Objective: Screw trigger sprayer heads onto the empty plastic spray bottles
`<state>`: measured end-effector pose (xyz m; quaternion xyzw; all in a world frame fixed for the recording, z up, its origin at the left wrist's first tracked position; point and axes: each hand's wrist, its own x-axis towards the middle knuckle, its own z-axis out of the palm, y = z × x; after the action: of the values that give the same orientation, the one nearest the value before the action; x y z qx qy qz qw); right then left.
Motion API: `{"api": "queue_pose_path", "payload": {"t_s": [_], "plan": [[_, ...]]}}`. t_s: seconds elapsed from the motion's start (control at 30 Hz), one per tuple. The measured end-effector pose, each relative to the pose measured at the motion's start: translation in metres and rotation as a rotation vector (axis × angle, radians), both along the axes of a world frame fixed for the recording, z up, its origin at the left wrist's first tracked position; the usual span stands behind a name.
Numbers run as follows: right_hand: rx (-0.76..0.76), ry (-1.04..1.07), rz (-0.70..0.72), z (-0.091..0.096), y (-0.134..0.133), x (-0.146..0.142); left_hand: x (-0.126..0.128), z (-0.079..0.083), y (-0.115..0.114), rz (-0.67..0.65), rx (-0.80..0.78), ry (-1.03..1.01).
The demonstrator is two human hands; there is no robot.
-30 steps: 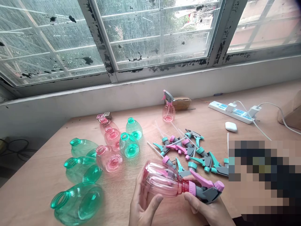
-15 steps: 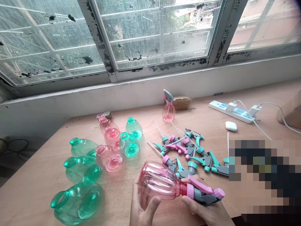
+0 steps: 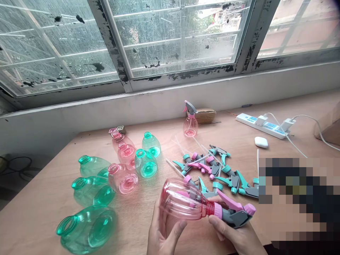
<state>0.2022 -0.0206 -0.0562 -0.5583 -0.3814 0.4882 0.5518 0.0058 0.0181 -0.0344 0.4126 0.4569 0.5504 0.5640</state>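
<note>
A clear pink spray bottle (image 3: pixel 183 202) lies tilted on its side in front of me, its base to the left and its neck to the right. My left hand (image 3: pixel 167 230) is wrapped round the body near the base. At the neck sits a pink and grey trigger sprayer head (image 3: pixel 233 212). The thumb of my right hand (image 3: pixel 231 232) presses by its pink collar, while the other fingers are partly hidden beneath. Just beyond lie several loose trigger sprayer heads (image 3: pixel 212 164) in teal, pink and grey, with thin clear tubes.
Several open green bottles (image 3: pixel 92 191) and pink bottles (image 3: pixel 123 179) lie or lean at the left. An assembled pink spray bottle (image 3: pixel 190 125) stands near the wall by a small cardboard box (image 3: pixel 205 115). A power strip (image 3: pixel 260 125) with cables and a white case (image 3: pixel 261 142) are right.
Both hands have shifted slightly right with the pink bottle. The bottle and its sprayer head have tipped a little, and the right hand's thumb has moved along the collar.
</note>
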Motion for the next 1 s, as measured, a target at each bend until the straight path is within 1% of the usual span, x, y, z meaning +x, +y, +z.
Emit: {"api": "queue_pose_path", "payload": {"t_s": [0.13, 0.27, 0.33, 0.47, 0.57, 0.67, 0.87, 1.0], "plan": [[-0.019, -0.042, -0.017, 0.004, -0.001, -0.001, 0.001, 0.008, 0.000, 0.033, -0.014, -0.017], [0.005, -0.043, 0.017, 0.005, -0.001, -0.001, 0.001, 0.013, 0.001, 0.075, -0.034, -0.016], [0.009, -0.021, 0.016, 0.003, -0.001, -0.001, 0.000, 0.011, 0.002, 0.068, -0.026, -0.023], [0.023, 0.081, 0.025, -0.002, 0.000, 0.001, -0.001, 0.002, 0.002, 0.025, -0.009, -0.022], [0.024, 0.047, -0.004, -0.004, 0.000, 0.001, -0.001, -0.002, 0.001, 0.000, -0.003, -0.012], [0.016, 0.004, -0.024, -0.002, -0.001, 0.001, 0.000, -0.002, -0.001, 0.000, -0.002, 0.011], [0.007, -0.021, -0.036, 0.005, -0.001, -0.001, -0.001, 0.004, -0.002, 0.013, -0.020, 0.042], [0.011, -0.033, -0.027, 0.008, 0.000, -0.001, 0.000, 0.002, 0.000, 0.033, -0.040, 0.026]]}}
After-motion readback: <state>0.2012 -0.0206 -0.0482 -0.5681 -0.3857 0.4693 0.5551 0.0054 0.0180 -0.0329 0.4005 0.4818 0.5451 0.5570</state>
